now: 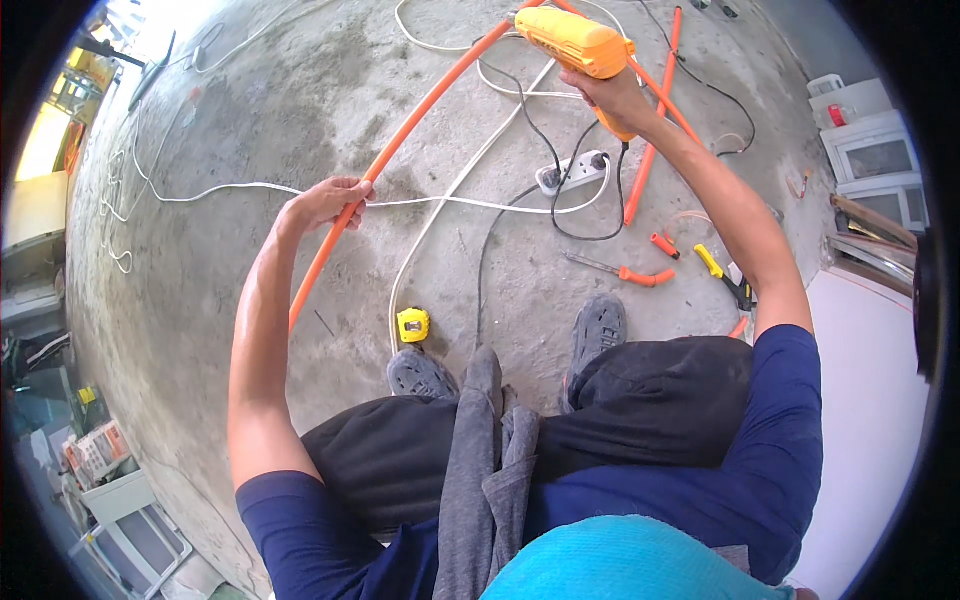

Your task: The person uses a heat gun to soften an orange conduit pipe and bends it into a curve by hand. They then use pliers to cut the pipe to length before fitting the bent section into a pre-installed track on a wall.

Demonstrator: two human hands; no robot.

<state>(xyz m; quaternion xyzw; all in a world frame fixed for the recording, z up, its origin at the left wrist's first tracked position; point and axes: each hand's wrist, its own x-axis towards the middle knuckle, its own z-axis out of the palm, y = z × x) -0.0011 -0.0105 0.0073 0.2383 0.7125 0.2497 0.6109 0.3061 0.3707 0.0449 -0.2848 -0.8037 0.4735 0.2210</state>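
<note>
At the near edge of the concrete floor point(180, 300) there are two grey shoes point(421, 374), and a yellow tape measure point(413, 325) lies just in front of the left one. Toward the right edge of the floor lie a cutter with yellow handle point(709, 261), a metal tool with a bent orange end point(647, 277) and a short orange piece point(664, 246), all near to each other. Farther on, the left hand point(330, 204) has its fingers curled around an orange pipe point(410, 125), which goes in a gentle bend toward the far edge of the floor. Between the two arms, a white power strip point(577, 174) lies with plugs in it. The right hand point(610, 95) has its fingers wrapped on the handle of a yellow heat gun point(575, 42). The nozzle is close to the far part of the pipe; whether they touch, I cannot tell. On the floor, right of the power strip, lies a straight orange tube point(653, 115).
</note>
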